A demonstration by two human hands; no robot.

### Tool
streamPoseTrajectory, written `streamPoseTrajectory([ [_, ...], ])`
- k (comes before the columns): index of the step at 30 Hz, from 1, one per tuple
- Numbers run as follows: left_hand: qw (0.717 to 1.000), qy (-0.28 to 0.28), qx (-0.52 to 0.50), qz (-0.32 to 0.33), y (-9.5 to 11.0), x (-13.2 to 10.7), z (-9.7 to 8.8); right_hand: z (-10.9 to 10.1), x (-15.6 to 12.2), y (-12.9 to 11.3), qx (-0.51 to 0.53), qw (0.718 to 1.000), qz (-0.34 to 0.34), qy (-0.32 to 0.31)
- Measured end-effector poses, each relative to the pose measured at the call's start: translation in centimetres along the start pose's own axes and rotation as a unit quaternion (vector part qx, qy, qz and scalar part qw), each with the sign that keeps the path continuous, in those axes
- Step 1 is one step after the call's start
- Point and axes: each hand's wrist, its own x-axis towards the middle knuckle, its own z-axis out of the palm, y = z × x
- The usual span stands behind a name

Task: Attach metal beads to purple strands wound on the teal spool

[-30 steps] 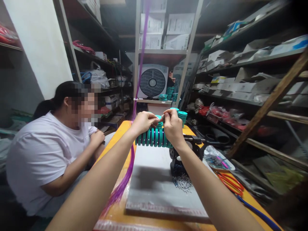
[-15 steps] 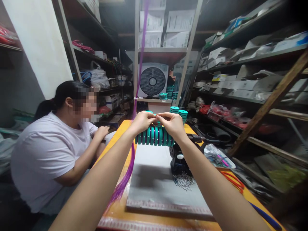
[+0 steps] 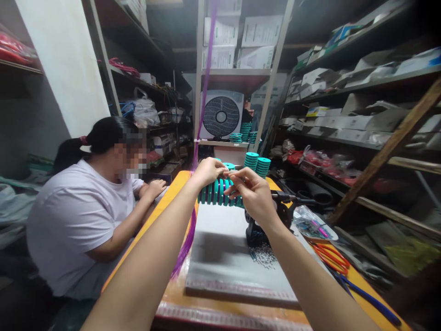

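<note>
My left hand (image 3: 207,171) is closed in a pinch above a row of teal ring-shaped spools (image 3: 215,193). Its fingertips meet those of my right hand (image 3: 254,192), where thumb and forefinger are pinched and the other fingers curl loosely. Whatever lies between the fingertips is too small to make out. The spools sit side by side on a black clamp-like stand (image 3: 253,232), with purple line showing between them. To the left of my left hand, a long bundle of purple strands (image 3: 188,243) hangs from above down to the table.
Small silvery pieces (image 3: 264,256) lie on a grey board (image 3: 220,266) atop the yellow table (image 3: 115,271). Stacked teal spools (image 3: 251,161) stand behind. Orange-handled (image 3: 330,257) and blue-handled tools (image 3: 375,301) and a tray (image 3: 330,233) are at right. A seated person (image 3: 79,220) is at left.
My right hand has turned, and its lower fingers have come into sight beside the spools. The purple strands' lower end has swung right. The seated person's head has tipped downward. The view has shifted slightly.
</note>
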Motion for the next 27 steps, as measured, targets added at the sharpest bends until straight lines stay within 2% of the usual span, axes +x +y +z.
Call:
streamPoseTrajectory([
  [2,1.000,-0.015,0.020,-0.015,0.2,0.3,-0.2,0.3,-1.3,-0.1,0.048,0.999,0.018,-0.014],
  [4,0.998,-0.039,0.033,-0.031,0.1,0.6,-0.3,0.6,-2.7,0.3,0.050,0.999,0.021,-0.007],
  [9,0.996,-0.071,0.039,-0.047,-1.1,1.7,-0.2,1.6,-6.1,2.8,-0.137,0.990,0.010,0.012],
  [12,0.996,-0.078,0.032,-0.043,-1.8,2.0,-0.1,2.3,-6.9,4.4,-0.211,0.977,0.015,0.005],
  [14,0.996,-0.073,0.027,-0.039,-2.0,2.0,-0.1,2.4,-6.9,5.3,-0.260,0.965,0.018,-0.021],
  [18,0.998,-0.060,0.011,-0.026,-1.7,1.6,0.0,2.1,-7.7,5.9,-0.317,0.940,0.044,-0.123],
  [21,0.998,-0.056,-0.009,-0.011,-1.3,1.0,-0.1,1.5,-9.5,4.5,-0.318,0.922,0.056,-0.213],
  [24,0.998,-0.050,-0.033,0.000,-1.1,0.5,-0.1,0.4,-10.1,1.3,-0.249,0.915,0.076,-0.308],
  [25,0.998,-0.047,-0.041,0.003,-1.0,0.3,-0.1,-0.1,-9.7,0.1,-0.201,0.923,0.091,-0.315],
  [26,0.998,-0.045,-0.051,0.006,-0.9,0.1,0.0,-0.6,-8.8,-0.9,-0.161,0.943,0.087,-0.278],
  [27,0.997,-0.042,-0.062,0.010,-0.8,0.0,0.0,-1.2,-7.5,-1.8,-0.144,0.967,0.055,-0.205],
])
